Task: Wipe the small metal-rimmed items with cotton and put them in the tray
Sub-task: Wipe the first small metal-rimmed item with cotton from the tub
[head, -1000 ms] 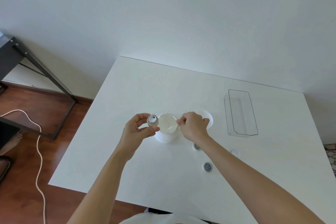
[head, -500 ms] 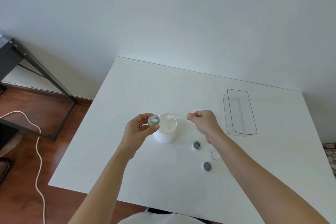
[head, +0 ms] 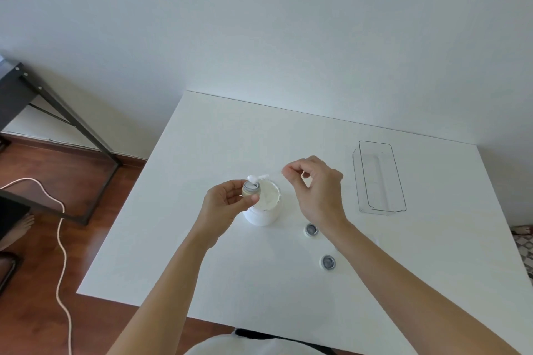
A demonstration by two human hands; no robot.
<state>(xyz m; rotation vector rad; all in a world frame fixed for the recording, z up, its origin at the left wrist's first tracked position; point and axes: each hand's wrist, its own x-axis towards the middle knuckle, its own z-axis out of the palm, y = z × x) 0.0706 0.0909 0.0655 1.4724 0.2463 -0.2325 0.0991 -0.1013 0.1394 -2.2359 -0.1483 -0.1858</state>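
white table point(head: 219, 239) is filling the middle and lower right of the frame, wood floor point(head: 43, 311) and a pale cord point(head: 62, 239) are showing at lower left, a dark metal frame point(head: 57, 106) is sitting at the left edge. clear tray point(head: 401, 181) is lying at right of centre, well apart from the hands. white jar point(head: 264, 215) full of cotton is standing at centre. left hand point(head: 227, 207) is gripping a small metal-rimmed item point(head: 250, 188) between thumb and fingers, just left of the jar's mouth. right hand point(head: 317, 196) is hovering right of the jar, thumb and forefinger pinched narrow on a cotton swab point(head: 258, 178) whose tip is touching the top of the held item. two more rimmed items are lying on the table below the right wrist: one point(head: 311, 229) just beside the wrist, another point(head: 328, 262) lower, near the forearm.
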